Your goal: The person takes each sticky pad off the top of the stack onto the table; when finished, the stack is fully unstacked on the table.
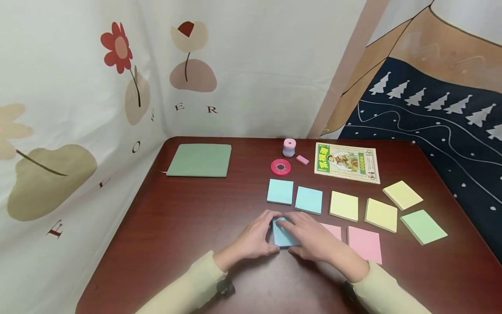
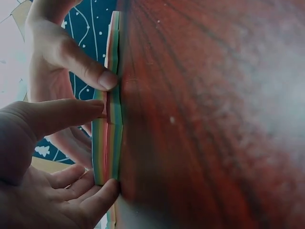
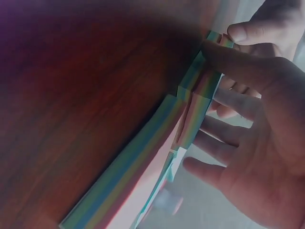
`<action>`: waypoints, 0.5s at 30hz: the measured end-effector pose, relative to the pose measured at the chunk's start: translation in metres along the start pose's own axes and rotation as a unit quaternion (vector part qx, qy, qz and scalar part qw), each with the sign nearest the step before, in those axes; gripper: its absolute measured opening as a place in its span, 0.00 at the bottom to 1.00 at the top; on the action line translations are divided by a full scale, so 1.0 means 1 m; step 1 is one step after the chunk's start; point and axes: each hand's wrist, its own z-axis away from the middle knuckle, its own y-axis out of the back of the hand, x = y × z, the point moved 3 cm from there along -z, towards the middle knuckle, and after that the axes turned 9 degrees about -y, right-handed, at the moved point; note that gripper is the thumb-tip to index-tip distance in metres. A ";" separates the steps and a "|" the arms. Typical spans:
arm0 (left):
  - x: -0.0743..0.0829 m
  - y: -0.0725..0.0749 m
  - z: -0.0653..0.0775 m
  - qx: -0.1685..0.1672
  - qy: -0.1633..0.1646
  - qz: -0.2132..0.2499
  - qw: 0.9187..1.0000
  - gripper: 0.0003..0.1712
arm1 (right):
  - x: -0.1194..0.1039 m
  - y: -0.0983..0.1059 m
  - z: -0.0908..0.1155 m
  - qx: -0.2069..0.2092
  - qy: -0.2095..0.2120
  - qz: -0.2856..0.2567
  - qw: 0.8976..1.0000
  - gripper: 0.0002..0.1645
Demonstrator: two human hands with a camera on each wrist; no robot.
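Note:
A blue sticky note pad [image 1: 283, 235] lies near the table's front middle, between both hands. My left hand [image 1: 254, 239] holds its left side, thumb at the near corner and fingers at the far edge. My right hand [image 1: 317, 239] grips the right side the same way and covers part of the top. Seen edge-on in the left wrist view, the pad stack [image 2: 107, 148] shows striped coloured layers between thumb and fingers. A pink pad [image 1: 333, 230] lies partly hidden behind the right hand, with another pink pad [image 1: 364, 245] to its right.
Two blue pads [image 1: 280, 192], several yellow pads [image 1: 344, 206] and a green pad [image 1: 424, 226] lie beyond and right. Farther back are a green notebook [image 1: 200, 160], a pink tape roll [image 1: 280, 167], a small pink-and-white spool [image 1: 289, 148], a pink eraser [image 1: 302, 160] and a printed booklet [image 1: 347, 162].

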 end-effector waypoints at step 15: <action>0.004 -0.002 -0.004 -0.011 -0.015 -0.089 0.996 0.48 | 0.006 0.004 -0.004 -0.021 -0.023 -0.010 0.999 0.43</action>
